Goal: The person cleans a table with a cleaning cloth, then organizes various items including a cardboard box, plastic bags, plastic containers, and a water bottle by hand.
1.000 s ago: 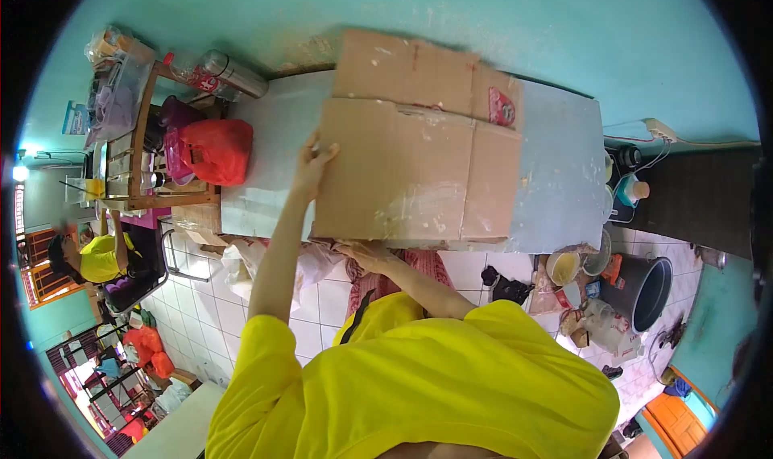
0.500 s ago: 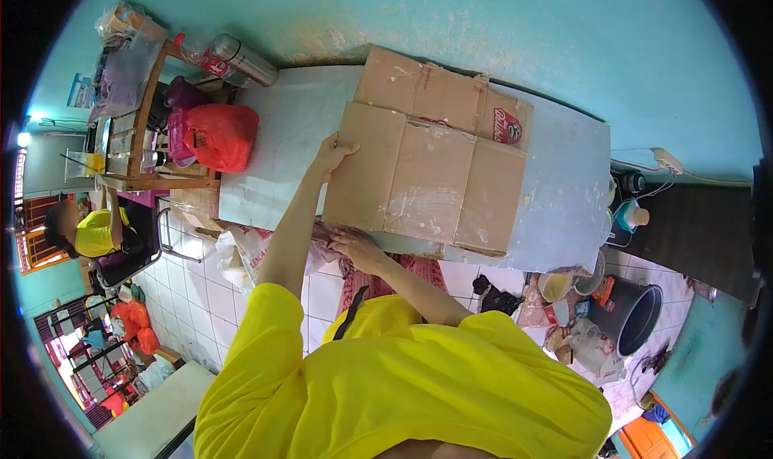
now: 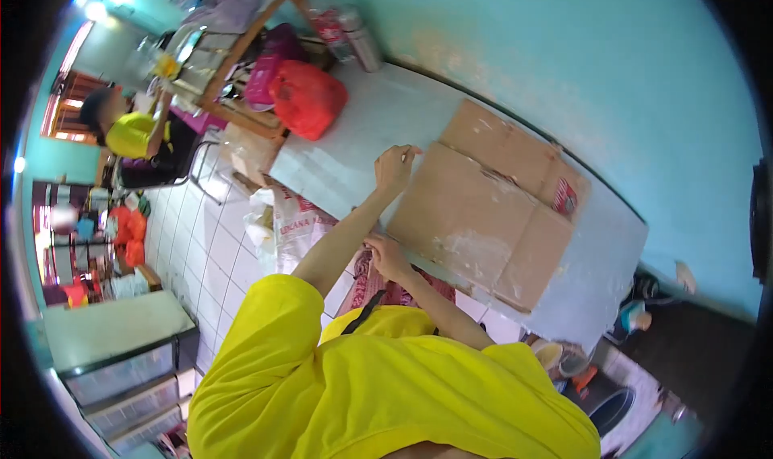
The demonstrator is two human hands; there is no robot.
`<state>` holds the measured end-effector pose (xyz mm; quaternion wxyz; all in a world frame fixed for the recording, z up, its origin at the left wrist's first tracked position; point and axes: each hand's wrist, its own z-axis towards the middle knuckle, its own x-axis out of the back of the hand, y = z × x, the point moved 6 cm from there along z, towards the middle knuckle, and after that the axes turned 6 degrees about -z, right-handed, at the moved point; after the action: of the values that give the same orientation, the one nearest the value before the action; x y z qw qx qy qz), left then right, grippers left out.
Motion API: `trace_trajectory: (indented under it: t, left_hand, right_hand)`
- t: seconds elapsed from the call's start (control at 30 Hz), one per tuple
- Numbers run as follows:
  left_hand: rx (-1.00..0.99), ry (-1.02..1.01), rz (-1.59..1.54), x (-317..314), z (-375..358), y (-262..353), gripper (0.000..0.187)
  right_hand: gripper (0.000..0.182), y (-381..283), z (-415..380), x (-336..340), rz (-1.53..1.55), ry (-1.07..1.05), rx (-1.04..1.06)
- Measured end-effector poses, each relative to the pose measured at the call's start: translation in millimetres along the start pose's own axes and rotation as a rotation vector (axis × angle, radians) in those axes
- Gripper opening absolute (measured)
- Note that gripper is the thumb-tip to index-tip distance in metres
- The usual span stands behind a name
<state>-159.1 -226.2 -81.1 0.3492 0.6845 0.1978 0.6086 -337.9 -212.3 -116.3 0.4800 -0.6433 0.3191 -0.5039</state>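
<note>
A flattened brown cardboard box (image 3: 475, 209) lies on the grey tabletop (image 3: 386, 105), its printed red logo toward the far right corner. My left hand (image 3: 394, 169) is beside the cardboard's left edge, over the tabletop. Its fingers are curled closed; whatever they pinch, if anything, is too small to make out. My right hand (image 3: 388, 259) is lower, at the table's near edge by the patterned red cloth (image 3: 368, 286) over my lap. Its fingers are bent together, with their tips partly hidden. A white plastic bag with red print (image 3: 294, 225) hangs left of my hands.
A red plastic bag (image 3: 308, 99) and a metal flask (image 3: 360, 40) stand at the table's far left, by a wooden rack (image 3: 241, 48). Another person (image 3: 133, 133) in yellow sits further left. A dark bucket (image 3: 612, 411) is on the floor at right.
The view has turned, shifting the table and cardboard right and tilting them. My left hand has let go of the cardboard's edge and closed. My right hand's fingers have drawn together.
</note>
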Motion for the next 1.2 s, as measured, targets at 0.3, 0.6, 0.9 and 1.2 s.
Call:
trace_trajectory:
  t: [0.3, 0.6, 0.9, 1.2]
  left_hand:
    - [0.008, 0.652, 0.064, 206, 32, -77, 0.030]
    - [0.377, 0.405, 0.297, 246, 148, -151, 0.082]
    - [0.339, 0.286, 0.089, 230, 199, -176, 0.066]
    - [-0.078, 0.385, -0.038, 227, 164, -195, 0.025]
  right_hand:
    - [0.031, 10, 97, 155, 0.237, 0.629, 0.015]
    - [0.044, 131, 235, 245, -0.806, 0.905, -0.257]
    - [0.031, 17, 279, -23, -0.653, 0.093, -0.008]
    - [0.038, 41, 232, 83, -0.233, 0.785, 0.010]
